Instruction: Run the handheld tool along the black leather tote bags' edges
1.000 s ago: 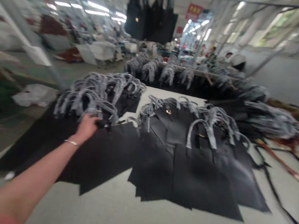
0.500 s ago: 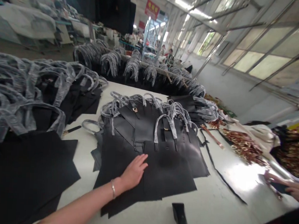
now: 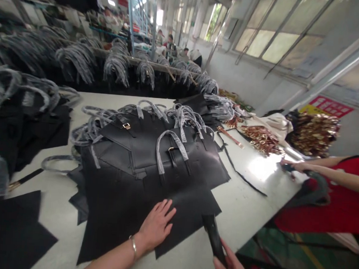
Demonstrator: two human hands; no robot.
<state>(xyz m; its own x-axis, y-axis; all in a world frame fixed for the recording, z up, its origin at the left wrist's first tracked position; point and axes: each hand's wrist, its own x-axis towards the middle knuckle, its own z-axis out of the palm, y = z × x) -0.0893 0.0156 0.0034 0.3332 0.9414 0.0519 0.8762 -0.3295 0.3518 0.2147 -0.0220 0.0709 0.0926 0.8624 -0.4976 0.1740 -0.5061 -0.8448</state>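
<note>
My left hand point(image 3: 157, 225), with a bracelet on its wrist, lies flat with fingers stretched out on a black leather bag panel point(image 3: 190, 209). At the lower right, my right hand point(image 3: 234, 268) is closed around a long, narrow black object point(image 3: 213, 234). Its far end is at the panel's right edge; I cannot tell its exact kind, or whether it touches the panel. Beyond my hands lie overlapping black panels with plastic-wrapped handles point(image 3: 183, 144). A gold buckle point(image 3: 126, 126) shows on one of them.
More black panels point(image 3: 8, 230) lie at left on the white table point(image 3: 282, 188). Brown straps with gold buckles point(image 3: 260, 139) are heaped at right. A co-worker in red point(image 3: 329, 206) works at the table's right edge. Wrapped handles point(image 3: 117, 65) hang over a rail behind.
The view has swung right, bringing the co-worker in red into sight. My right hand has come into view with the black object, now at the panel's edge. My left hand remains on the panels.
</note>
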